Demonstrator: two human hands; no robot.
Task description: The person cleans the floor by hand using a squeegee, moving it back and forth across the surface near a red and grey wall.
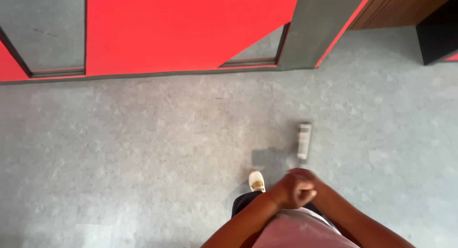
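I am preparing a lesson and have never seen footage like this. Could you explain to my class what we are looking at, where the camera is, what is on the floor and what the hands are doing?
The camera sits on a person's head and looks straight down, so you see their own body from above. There is no machine here, just two bare arms. The left hand and the right hand meet in front of the waist, fingers curled together. The picture is blurred there, so I cannot tell whether they hold anything.

Below them is a grey floor. One white shoe pokes out under dark trousers. A little ahead is a small striped grey and white object with a shadow on the floor beside it; it is too blurred to name or to tell whether it rests on the floor. Along the top runs a red wall with grey panels.
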